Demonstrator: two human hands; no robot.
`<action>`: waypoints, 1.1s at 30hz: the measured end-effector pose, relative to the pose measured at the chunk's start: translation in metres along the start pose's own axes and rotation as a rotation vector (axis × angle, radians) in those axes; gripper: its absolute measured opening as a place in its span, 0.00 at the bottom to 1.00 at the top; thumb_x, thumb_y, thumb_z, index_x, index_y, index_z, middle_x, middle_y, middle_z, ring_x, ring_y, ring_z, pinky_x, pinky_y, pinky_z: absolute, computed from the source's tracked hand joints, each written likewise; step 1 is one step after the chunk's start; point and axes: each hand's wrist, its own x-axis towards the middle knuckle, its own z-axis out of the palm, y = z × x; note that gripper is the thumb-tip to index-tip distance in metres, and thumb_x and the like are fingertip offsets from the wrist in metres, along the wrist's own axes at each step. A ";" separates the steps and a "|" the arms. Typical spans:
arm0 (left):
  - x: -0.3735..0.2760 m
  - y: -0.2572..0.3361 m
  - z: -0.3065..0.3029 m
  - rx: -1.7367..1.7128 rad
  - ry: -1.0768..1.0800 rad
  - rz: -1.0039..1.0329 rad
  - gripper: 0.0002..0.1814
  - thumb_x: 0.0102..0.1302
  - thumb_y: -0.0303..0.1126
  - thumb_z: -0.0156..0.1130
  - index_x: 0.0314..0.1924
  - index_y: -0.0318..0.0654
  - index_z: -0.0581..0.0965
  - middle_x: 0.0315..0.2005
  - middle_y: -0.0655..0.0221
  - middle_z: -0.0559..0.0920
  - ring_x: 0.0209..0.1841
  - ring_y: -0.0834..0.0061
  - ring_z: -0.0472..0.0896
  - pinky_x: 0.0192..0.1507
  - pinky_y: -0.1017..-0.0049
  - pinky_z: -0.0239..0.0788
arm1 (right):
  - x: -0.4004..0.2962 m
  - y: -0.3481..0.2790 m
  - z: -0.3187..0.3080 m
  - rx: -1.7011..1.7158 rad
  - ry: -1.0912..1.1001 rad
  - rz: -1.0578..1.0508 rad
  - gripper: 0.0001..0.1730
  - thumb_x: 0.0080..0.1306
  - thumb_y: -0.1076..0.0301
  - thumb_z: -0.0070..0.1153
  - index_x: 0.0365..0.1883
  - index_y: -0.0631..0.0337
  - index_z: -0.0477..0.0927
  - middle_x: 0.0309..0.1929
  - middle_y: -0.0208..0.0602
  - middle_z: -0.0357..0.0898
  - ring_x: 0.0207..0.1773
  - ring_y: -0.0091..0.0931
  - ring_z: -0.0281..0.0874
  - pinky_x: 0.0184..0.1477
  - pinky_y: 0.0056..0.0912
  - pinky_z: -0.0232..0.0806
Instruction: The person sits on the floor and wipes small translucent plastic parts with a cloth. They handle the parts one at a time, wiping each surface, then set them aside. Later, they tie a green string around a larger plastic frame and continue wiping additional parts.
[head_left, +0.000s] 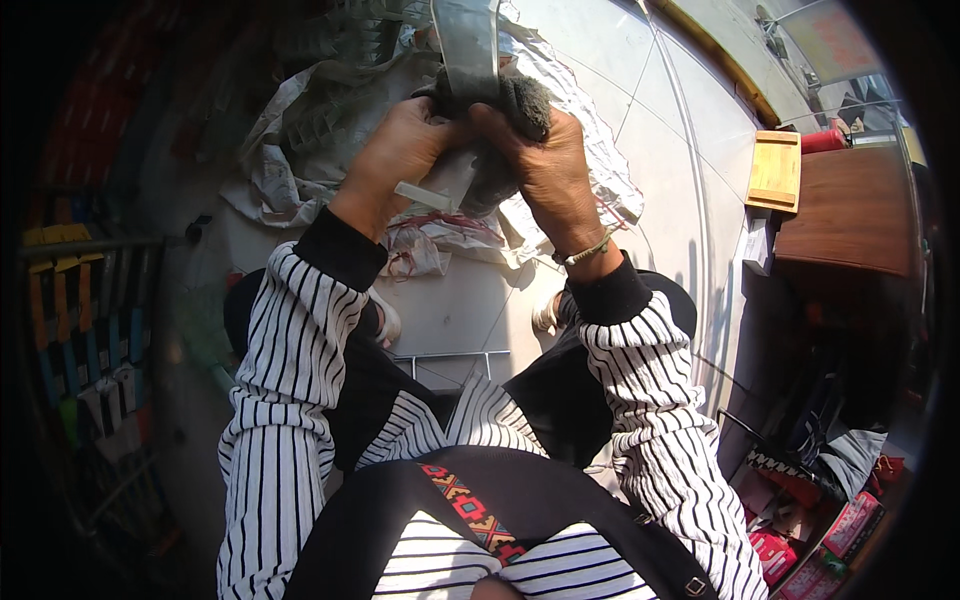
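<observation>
In front of me, a long clear plastic piece (469, 45) points away from my body, its near part wrapped by a dark grey cloth (527, 105). My right hand (551, 161) grips the cloth around the plastic, thumb on top. From the other side my left hand (401, 146) grips the plastic piece, its fingertips hidden behind the cloth. A small translucent strip (424, 195) sticks out below my left hand; I cannot tell whether it belongs to the same piece. Beneath both hands a white woven sack (277, 195) lies spread on the floor, with clear plastic pieces (322, 112) on it.
Racks of coloured packaged goods (82, 300) stand at the left. To the right are a brown wooden cabinet (847, 210), a small wooden stool-like piece (772, 171) and red boxes (847, 525). A thin metal frame (450, 354) shows between my knees, on the tiled floor (450, 315).
</observation>
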 end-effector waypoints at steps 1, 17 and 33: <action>0.001 -0.005 -0.001 0.032 0.023 -0.007 0.16 0.61 0.30 0.62 0.47 0.29 0.76 0.38 0.67 0.82 0.35 0.79 0.80 0.38 0.80 0.73 | 0.000 -0.003 0.001 -0.015 0.049 0.053 0.11 0.62 0.66 0.60 0.37 0.66 0.79 0.28 0.25 0.79 0.29 0.13 0.72 0.30 0.17 0.68; -0.005 -0.008 0.002 0.051 -0.020 0.068 0.11 0.63 0.24 0.57 0.45 0.30 0.75 0.38 0.67 0.81 0.34 0.80 0.79 0.39 0.81 0.71 | -0.002 0.012 -0.001 0.047 0.051 0.029 0.07 0.61 0.70 0.61 0.34 0.63 0.79 0.28 0.21 0.77 0.31 0.11 0.67 0.34 0.15 0.64; 0.001 0.021 -0.005 0.037 -0.071 0.530 0.18 0.66 0.43 0.56 0.48 0.37 0.74 0.43 0.60 0.81 0.49 0.70 0.79 0.49 0.75 0.69 | 0.001 0.020 0.019 -0.132 0.053 -0.027 0.07 0.60 0.71 0.60 0.36 0.63 0.80 0.27 0.28 0.79 0.30 0.16 0.72 0.35 0.21 0.68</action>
